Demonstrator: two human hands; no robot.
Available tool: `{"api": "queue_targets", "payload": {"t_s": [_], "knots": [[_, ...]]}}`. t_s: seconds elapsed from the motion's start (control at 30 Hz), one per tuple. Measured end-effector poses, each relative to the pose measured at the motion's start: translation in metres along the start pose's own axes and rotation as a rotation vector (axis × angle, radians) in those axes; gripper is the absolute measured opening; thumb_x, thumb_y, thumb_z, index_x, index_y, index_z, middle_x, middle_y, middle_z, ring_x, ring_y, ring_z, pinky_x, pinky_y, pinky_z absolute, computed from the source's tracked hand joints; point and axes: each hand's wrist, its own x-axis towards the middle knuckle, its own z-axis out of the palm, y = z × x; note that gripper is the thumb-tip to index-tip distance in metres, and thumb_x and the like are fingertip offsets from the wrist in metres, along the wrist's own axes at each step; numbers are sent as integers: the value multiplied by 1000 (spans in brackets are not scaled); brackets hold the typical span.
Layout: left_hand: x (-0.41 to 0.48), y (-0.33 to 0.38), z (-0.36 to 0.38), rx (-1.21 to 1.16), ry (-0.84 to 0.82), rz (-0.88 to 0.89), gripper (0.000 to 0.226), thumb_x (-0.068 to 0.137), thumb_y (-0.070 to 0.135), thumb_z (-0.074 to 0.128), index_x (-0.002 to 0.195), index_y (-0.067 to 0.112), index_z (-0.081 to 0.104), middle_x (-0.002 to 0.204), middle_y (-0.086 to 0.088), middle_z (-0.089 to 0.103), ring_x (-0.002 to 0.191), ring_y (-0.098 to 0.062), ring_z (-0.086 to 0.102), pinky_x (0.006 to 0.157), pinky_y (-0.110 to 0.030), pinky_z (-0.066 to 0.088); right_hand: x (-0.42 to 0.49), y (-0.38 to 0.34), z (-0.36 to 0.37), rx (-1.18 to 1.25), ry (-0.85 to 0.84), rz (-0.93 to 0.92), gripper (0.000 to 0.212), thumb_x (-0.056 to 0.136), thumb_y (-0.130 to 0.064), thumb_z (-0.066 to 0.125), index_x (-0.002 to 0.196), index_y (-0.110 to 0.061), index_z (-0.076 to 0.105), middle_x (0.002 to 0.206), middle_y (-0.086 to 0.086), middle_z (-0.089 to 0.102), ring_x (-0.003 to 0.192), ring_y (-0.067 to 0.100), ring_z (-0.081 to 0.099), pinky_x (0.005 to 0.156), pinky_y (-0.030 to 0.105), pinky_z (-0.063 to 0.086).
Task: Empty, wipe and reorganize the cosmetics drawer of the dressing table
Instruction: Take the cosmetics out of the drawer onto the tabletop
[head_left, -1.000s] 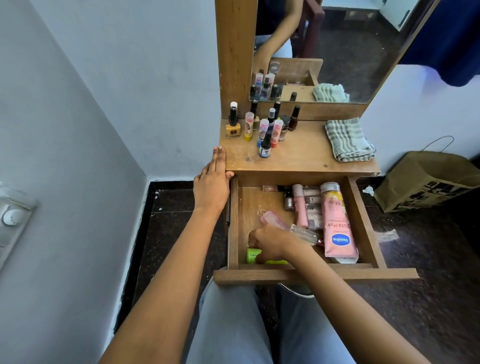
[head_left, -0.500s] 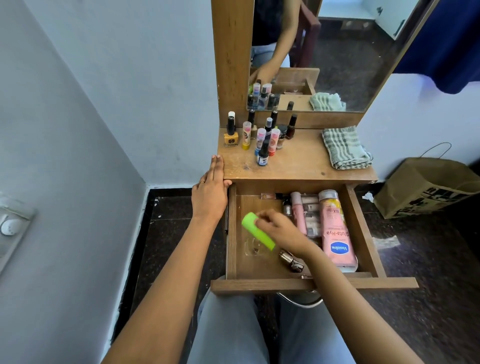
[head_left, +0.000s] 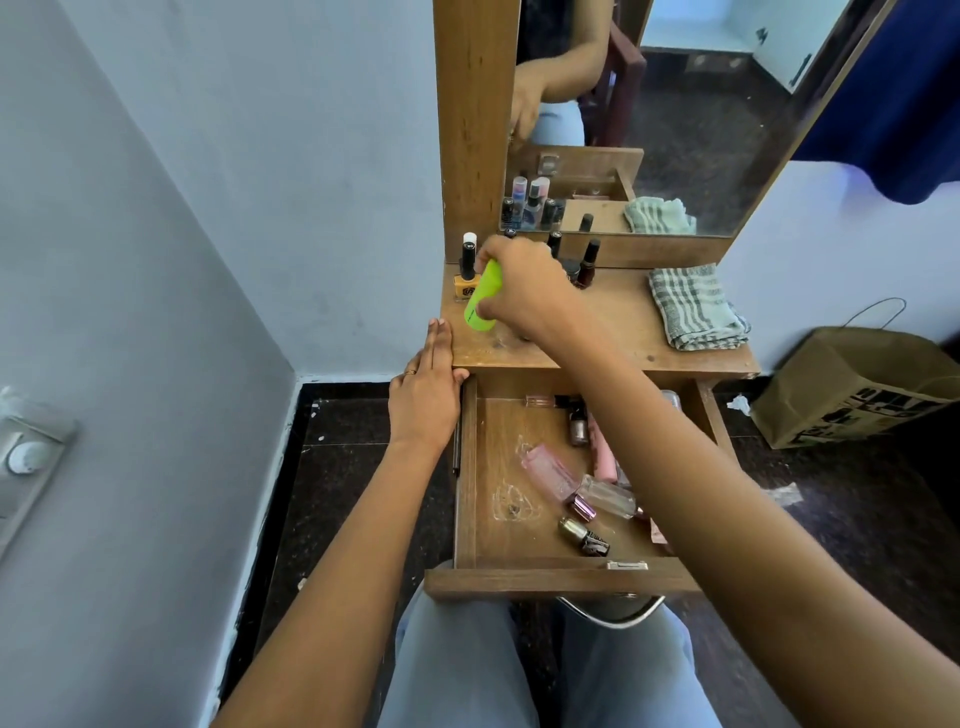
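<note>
Right hand (head_left: 524, 291) grips a lime-green tube (head_left: 483, 304) over the tabletop (head_left: 613, 322), partly hiding nail-polish bottles (head_left: 587, 265); left hand (head_left: 423, 400) rests flat at its corner — the open drawer (head_left: 561, 582) holds perfume bottles (head_left: 605, 496).

Lime-green plastic tube (head_left: 483, 301): plain, dark print, over left edge of mid-brown wooden tabletop (head_left: 623, 306). Square glass polish bottle (head_left: 466, 283), back left corner: yellow, black cap, white tip. Folded cotton cloth (head_left: 696, 306), right edge: pale green, white checks. Wooden drawer (head_left: 519, 582): brown grain, whitish scribble on floor.
</note>
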Motion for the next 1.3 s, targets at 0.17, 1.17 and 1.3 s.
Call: {"api": "queue_targets", "payload": {"t_s": [0.17,1.17,1.3], "knots": [[0,0,0,13,2,-2,57,101,29,37,151,16,13,159,-3,17,136,-29,37,104,-47,37,30,-6,17,-204,-32,-27,38,79,5,64,113,-5,51,108,15,59,99,37,60,66,35,42],[0,1,2,-44,3,-3,58,101,24,37,151,15,10,159,-4,13,139,-30,32,109,-48,34,-138,88,82,-203,-289,338,37,87,-30,63,113,-6,53,115,10,60,108,28,58,84,35,46],[0,2,1,-41,6,-5,58,101,24,37,151,15,11,159,-4,14,139,-30,33,109,-48,34,-135,101,108,-469,-370,229,42,90,-26,59,126,-6,46,121,9,56,117,26,51,99,32,41]]}}
